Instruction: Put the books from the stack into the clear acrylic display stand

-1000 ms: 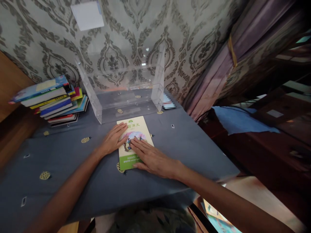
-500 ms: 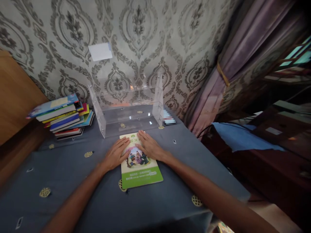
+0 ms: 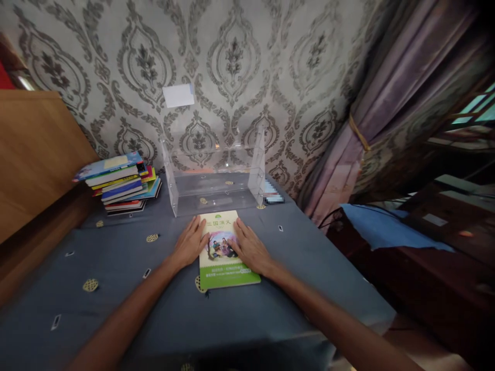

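Note:
A book [image 3: 222, 268] with a cream and green cover lies flat on the blue tablecloth, its picture and title facing up. Along its left edge rests my left hand [image 3: 190, 242], fingers stretched forward and the thumb on the cover. My right hand [image 3: 251, 247] lies at the right edge in the same way, its thumb reaching over the cover picture. Both hands are open and touch the book without gripping it. Just beyond the book stands a clear acrylic rack [image 3: 214, 198] with nothing on its shelves.
A stack of books [image 3: 119, 188] stands at the back left beside a wooden panel [image 3: 38, 154]. Behind the rack is a patterned wall with a white card [image 3: 178, 96]. A tied curtain [image 3: 344, 159] hangs at the right, near a blue cloth [image 3: 382, 226] past the table edge.
My hands have slid apart from the cover's upper part to the book's two sides, uncovering the title. The camera view has shifted a little to the left.

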